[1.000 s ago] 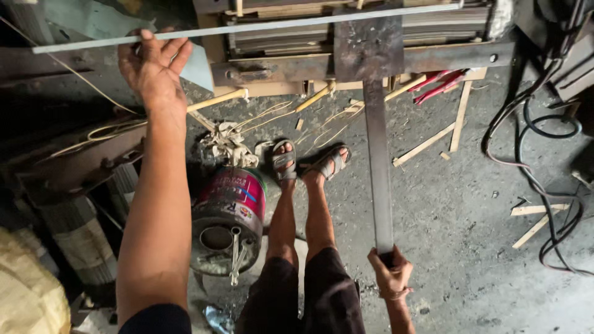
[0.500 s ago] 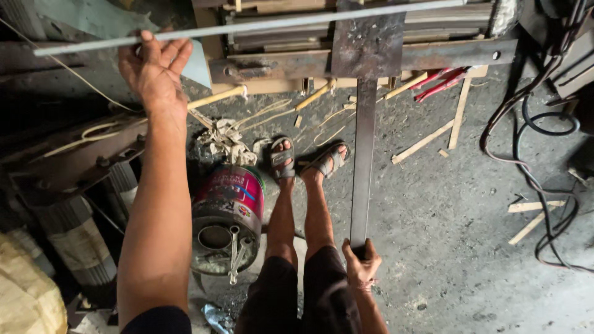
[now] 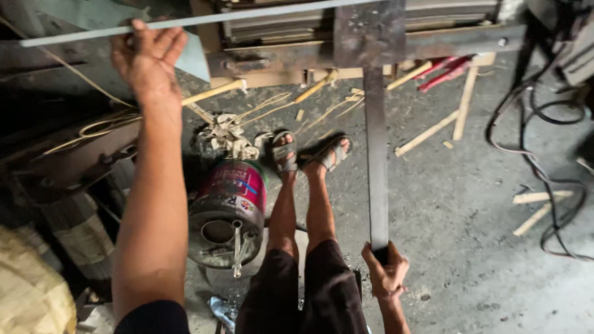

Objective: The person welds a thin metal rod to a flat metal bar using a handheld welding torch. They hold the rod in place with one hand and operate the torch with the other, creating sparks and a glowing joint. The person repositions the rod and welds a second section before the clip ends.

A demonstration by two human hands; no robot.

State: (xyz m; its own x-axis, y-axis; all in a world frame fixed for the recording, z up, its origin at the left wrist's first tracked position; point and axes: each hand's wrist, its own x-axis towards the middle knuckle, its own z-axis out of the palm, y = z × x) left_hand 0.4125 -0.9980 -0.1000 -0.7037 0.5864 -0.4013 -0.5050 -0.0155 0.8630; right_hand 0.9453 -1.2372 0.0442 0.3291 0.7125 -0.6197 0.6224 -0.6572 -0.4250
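My left hand [image 3: 147,59] reaches far up and grips a thin, long metal strip [image 3: 260,13] that runs across the top of the view. My right hand [image 3: 386,272] is low, closed around the near end of a long dark flat steel lever bar [image 3: 375,154]. That bar runs away from me to a dark steel plate [image 3: 369,31] on a metal machine frame [image 3: 433,40]. My legs stretch forward between the two arms, feet in sandals [image 3: 309,151] on the grey floor.
A red paint can [image 3: 230,207] lies on its side left of my legs with tools at its mouth. Wooden sticks [image 3: 461,105] and shavings litter the concrete floor. Black cables [image 3: 544,161] coil at the right. Dark machine parts [image 3: 68,161] crowd the left.
My right hand swung the near end of the lever bar a little left and then back to the right. My left hand stayed on the thin strip.
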